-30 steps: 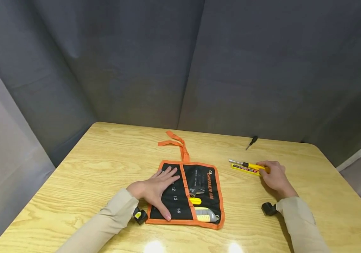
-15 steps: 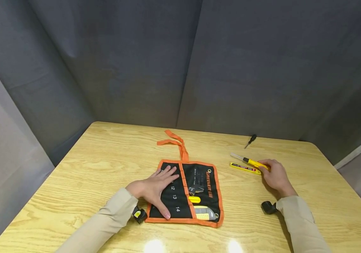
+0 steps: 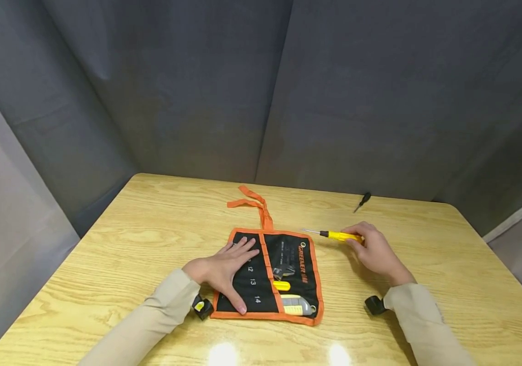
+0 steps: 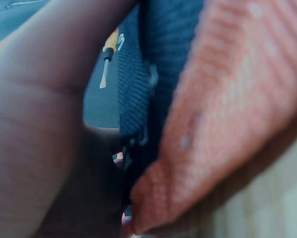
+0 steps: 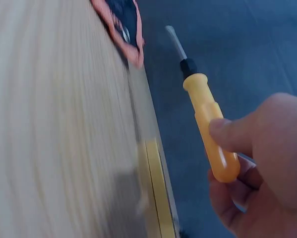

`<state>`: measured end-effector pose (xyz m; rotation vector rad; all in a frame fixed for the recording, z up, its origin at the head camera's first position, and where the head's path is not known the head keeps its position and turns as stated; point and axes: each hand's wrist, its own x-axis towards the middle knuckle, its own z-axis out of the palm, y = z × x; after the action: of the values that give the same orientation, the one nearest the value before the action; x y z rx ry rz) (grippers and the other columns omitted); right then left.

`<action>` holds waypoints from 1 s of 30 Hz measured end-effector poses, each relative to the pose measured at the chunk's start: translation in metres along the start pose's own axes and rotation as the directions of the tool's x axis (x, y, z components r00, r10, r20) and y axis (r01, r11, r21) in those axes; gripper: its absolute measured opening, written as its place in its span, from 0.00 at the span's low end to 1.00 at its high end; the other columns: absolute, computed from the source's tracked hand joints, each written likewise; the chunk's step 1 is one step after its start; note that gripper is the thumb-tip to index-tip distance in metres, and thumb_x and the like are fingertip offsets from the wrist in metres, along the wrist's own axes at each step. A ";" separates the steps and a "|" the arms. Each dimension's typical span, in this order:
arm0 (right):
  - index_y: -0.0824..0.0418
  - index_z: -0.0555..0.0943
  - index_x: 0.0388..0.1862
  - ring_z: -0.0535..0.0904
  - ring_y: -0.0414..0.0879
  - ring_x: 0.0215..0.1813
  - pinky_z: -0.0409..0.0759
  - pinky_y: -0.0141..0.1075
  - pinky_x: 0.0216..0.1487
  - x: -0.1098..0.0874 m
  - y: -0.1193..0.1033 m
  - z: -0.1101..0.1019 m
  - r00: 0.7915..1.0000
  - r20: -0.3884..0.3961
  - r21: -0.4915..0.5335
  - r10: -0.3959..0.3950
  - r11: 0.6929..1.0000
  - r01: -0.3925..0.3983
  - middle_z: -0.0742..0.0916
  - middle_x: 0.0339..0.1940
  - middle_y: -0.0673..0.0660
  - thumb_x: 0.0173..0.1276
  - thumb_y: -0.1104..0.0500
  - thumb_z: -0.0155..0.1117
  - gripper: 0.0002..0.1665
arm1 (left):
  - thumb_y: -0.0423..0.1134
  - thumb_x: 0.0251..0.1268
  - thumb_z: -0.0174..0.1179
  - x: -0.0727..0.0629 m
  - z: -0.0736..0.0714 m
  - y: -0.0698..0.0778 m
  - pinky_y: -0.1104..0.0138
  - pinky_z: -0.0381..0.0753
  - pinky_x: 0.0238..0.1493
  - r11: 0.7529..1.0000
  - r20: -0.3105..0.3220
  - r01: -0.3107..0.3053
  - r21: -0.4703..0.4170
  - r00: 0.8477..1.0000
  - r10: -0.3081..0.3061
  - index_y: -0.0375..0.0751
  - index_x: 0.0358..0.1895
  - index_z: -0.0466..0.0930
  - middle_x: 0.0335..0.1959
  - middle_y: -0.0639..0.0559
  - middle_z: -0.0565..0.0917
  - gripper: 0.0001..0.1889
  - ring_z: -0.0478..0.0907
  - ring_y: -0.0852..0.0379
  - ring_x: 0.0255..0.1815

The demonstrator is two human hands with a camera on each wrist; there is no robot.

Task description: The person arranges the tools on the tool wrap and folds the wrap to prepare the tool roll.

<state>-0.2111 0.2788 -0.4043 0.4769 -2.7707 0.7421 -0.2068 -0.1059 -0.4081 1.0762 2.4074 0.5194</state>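
My right hand [image 3: 375, 253] pinches a yellow-handled screwdriver [image 3: 340, 236] between thumb and fingers. Its flat metal tip points left, near the upper right corner of the tool pouch. In the right wrist view, the screwdriver [image 5: 207, 119] is held clear above the table. My left hand [image 3: 222, 274] rests spread on the left half of the black, orange-edged tool pouch [image 3: 309, 292]. A grey and yellow utility knife [image 3: 295, 305] and a yellow handle [image 3: 282, 285] stick out of its pockets, beside a small metal tool [image 3: 283, 272] partly hidden under the flap.
A small black screwdriver [image 3: 363, 201] lies near the table's back right edge. Below my right hand lies a flat yellow case [image 5: 160, 188], hidden by the hand in the head view. Orange tie straps [image 3: 258, 203] trail from the pouch toward the back of the table [image 3: 174, 203].
My right hand has lifted the yellow screwdriver off the flat case and carried it left toward the pouch. The left hand has stayed on the pouch.
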 end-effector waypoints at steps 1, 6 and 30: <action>0.66 0.83 0.47 0.70 0.47 0.38 0.71 0.34 0.34 0.000 -0.005 0.001 1.000 0.007 0.009 -0.006 1.000 0.006 0.82 0.41 0.60 0.67 0.68 0.62 0.10 | 0.61 0.40 0.76 0.000 0.000 0.000 0.47 0.32 0.76 1.000 0.001 -0.001 -0.001 1.000 0.001 0.46 0.79 0.42 0.80 0.48 0.32 0.65 0.27 0.47 0.79; 0.63 0.83 0.45 0.69 0.44 0.36 0.70 0.32 0.33 -0.004 -0.022 0.007 0.998 0.040 0.038 -0.049 0.998 0.047 0.82 0.39 0.56 0.66 0.69 0.63 0.10 | 0.60 0.40 0.76 0.000 0.001 0.000 0.47 0.32 0.76 1.000 -0.002 -0.006 0.000 1.000 0.006 0.46 0.79 0.42 0.80 0.47 0.32 0.65 0.27 0.46 0.79; 0.60 0.85 0.47 0.70 0.39 0.35 0.72 0.31 0.35 -0.014 -0.053 0.023 0.971 0.173 0.087 -0.164 0.985 0.151 0.82 0.38 0.49 0.67 0.67 0.63 0.12 | 0.60 0.40 0.76 0.003 0.003 -0.001 0.46 0.33 0.76 1.000 0.005 -0.017 0.007 1.000 0.017 0.44 0.78 0.42 0.79 0.45 0.32 0.65 0.28 0.45 0.79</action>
<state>-0.1822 0.2265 -0.4047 0.8064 -2.8329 0.8013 -0.2072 -0.1038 -0.4112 1.1003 2.3998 0.5139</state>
